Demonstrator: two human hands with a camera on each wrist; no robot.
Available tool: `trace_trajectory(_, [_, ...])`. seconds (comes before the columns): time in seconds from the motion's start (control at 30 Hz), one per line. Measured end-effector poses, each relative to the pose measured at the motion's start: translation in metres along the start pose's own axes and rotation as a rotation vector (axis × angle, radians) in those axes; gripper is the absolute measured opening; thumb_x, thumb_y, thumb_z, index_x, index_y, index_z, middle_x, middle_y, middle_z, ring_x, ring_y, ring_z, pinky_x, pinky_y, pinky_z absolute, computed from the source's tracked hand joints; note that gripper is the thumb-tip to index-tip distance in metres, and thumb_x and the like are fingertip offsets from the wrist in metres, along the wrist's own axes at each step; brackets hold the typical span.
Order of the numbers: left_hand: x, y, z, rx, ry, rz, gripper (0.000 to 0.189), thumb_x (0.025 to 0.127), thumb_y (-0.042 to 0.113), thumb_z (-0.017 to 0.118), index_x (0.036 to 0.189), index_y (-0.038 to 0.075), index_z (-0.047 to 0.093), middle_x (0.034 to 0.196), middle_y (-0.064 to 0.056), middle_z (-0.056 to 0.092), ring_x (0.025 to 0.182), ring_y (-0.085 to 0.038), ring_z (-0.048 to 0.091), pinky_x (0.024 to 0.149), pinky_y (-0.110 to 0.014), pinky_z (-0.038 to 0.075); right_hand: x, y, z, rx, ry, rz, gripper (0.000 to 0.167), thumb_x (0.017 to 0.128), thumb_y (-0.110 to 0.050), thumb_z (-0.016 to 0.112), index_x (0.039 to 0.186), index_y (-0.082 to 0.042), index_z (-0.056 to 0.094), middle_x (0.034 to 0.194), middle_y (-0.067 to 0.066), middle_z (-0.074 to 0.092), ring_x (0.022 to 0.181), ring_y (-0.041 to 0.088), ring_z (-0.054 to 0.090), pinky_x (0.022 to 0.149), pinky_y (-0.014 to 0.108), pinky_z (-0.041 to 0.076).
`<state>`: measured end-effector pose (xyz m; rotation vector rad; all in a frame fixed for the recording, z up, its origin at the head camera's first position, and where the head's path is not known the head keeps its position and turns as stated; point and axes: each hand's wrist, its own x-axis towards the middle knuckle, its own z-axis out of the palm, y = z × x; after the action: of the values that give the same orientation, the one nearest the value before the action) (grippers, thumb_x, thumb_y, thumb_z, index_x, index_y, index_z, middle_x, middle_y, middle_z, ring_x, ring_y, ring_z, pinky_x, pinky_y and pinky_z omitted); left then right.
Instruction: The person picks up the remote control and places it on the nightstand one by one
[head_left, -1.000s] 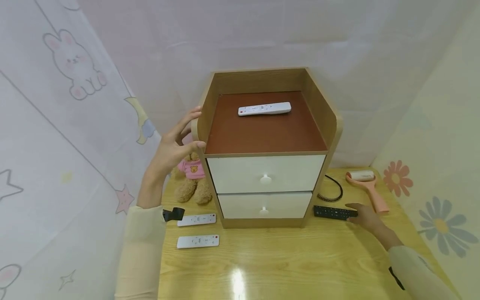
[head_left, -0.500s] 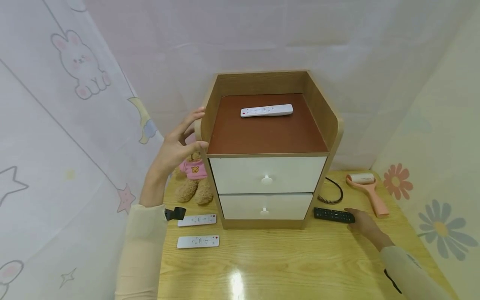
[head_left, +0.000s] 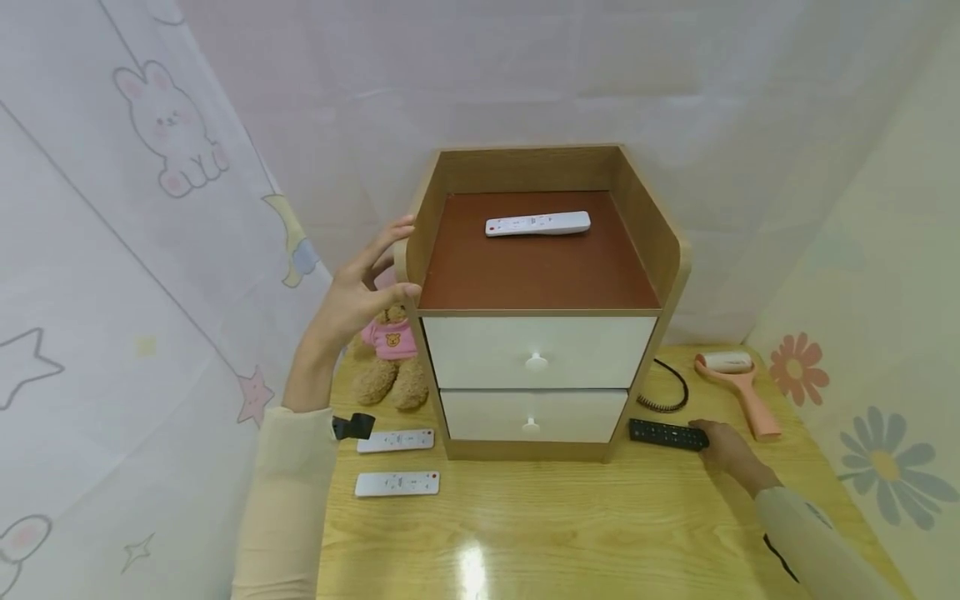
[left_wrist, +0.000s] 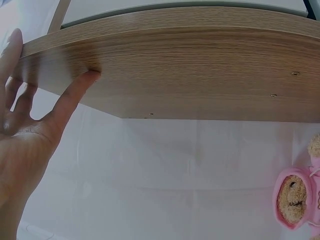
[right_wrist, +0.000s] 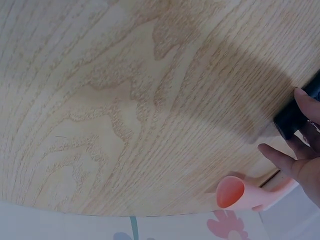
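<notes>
My left hand (head_left: 352,296) grips the top edge of the left side panel of a small wooden cabinet (head_left: 536,352) with two white drawers. In the left wrist view, one of its fingers (left_wrist: 79,91) touches the panel's outer face. To the right of the cabinet, my right hand (head_left: 723,450) holds the right end of a black remote control (head_left: 663,433) lying at the table. The right wrist view shows the thumb on top of the black remote (right_wrist: 291,119) and other fingers below it. A white remote (head_left: 537,223) lies on the cabinet's brown top.
Two white remotes, one behind (head_left: 395,441) and one in front (head_left: 397,483), lie left of the cabinet. A teddy bear (head_left: 392,367) in pink sits behind them. On the right are a pink-handled lint roller (head_left: 746,392) and a coiled black cord (head_left: 666,404).
My right hand has drawn back slightly left and closed on the black remote's end. The left hand keeps its hold; the head view has shifted a little.
</notes>
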<state>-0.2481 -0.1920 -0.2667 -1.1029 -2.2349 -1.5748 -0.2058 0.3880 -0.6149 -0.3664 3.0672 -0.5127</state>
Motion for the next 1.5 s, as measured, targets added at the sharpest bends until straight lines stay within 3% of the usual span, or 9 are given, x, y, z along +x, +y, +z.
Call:
trace_trajectory(0.53, [0.0, -0.001, 0.0, -0.018, 0.021, 0.036, 0.07, 0.083, -0.012, 0.068, 0.145, 0.002, 0.039, 0.157, -0.006, 0.028, 0.143, -0.018, 0.025, 0.115, -0.048, 0.025, -0.006, 0.0, -0.008, 0.005, 0.012, -0.003, 0.044, 0.071, 0.01, 0.073, 0.113, 0.014, 0.061, 0.104, 0.034, 0.063, 0.09, 0.049, 0.061, 0.078, 0.059, 0.051])
trace_trajectory(0.77, [0.002, -0.003, 0.004, -0.034, 0.007, 0.022, 0.069, 0.084, -0.01, 0.067, 0.145, 0.003, 0.039, 0.157, -0.003, 0.028, 0.144, -0.018, 0.024, 0.116, -0.046, 0.025, -0.023, 0.002, -0.006, 0.022, 0.023, 0.024, 0.045, 0.072, 0.009, 0.074, 0.114, 0.015, 0.06, 0.1, 0.034, 0.064, 0.086, 0.048, 0.062, 0.077, 0.057, 0.051])
trace_trajectory(0.9, [0.001, -0.002, 0.004, -0.036, 0.01, 0.018, 0.068, 0.084, -0.011, 0.067, 0.144, 0.003, 0.04, 0.157, -0.002, 0.028, 0.144, -0.017, 0.024, 0.116, -0.046, 0.024, -0.032, 0.004, -0.003, 0.028, 0.07, 0.013, 0.046, 0.069, 0.008, 0.076, 0.112, 0.016, 0.06, 0.097, 0.034, 0.064, 0.085, 0.048, 0.062, 0.077, 0.058, 0.051])
trace_trajectory(1.2, [-0.001, 0.001, 0.003, -0.024, 0.005, -0.022, 0.069, 0.086, -0.006, 0.067, 0.147, 0.007, 0.038, 0.158, 0.0, 0.026, 0.143, -0.022, 0.025, 0.104, -0.03, 0.043, -0.043, -0.001, -0.012, 0.057, 0.083, 0.083, 0.052, 0.076, 0.003, 0.076, 0.122, 0.015, 0.055, 0.106, 0.037, 0.06, 0.087, 0.048, 0.062, 0.076, 0.059, 0.051])
trace_trajectory(1.37, [-0.001, 0.0, 0.001, -0.027, 0.007, -0.013, 0.069, 0.085, -0.008, 0.067, 0.146, 0.006, 0.038, 0.158, -0.001, 0.026, 0.144, -0.02, 0.023, 0.11, -0.034, 0.036, -0.042, -0.006, -0.021, 0.071, 0.106, 0.086, 0.054, 0.077, 0.004, 0.075, 0.126, 0.012, 0.053, 0.105, 0.036, 0.061, 0.072, 0.035, 0.065, 0.064, 0.052, 0.054])
trace_trajectory(1.5, [-0.002, -0.001, 0.001, -0.028, 0.002, 0.002, 0.069, 0.085, -0.009, 0.067, 0.146, 0.004, 0.037, 0.158, -0.002, 0.027, 0.144, -0.019, 0.023, 0.111, -0.036, 0.035, -0.041, -0.011, -0.029, 0.049, 0.143, 0.075, 0.054, 0.076, 0.006, 0.074, 0.126, 0.011, 0.054, 0.097, 0.031, 0.064, 0.056, 0.02, 0.057, 0.054, 0.042, 0.051])
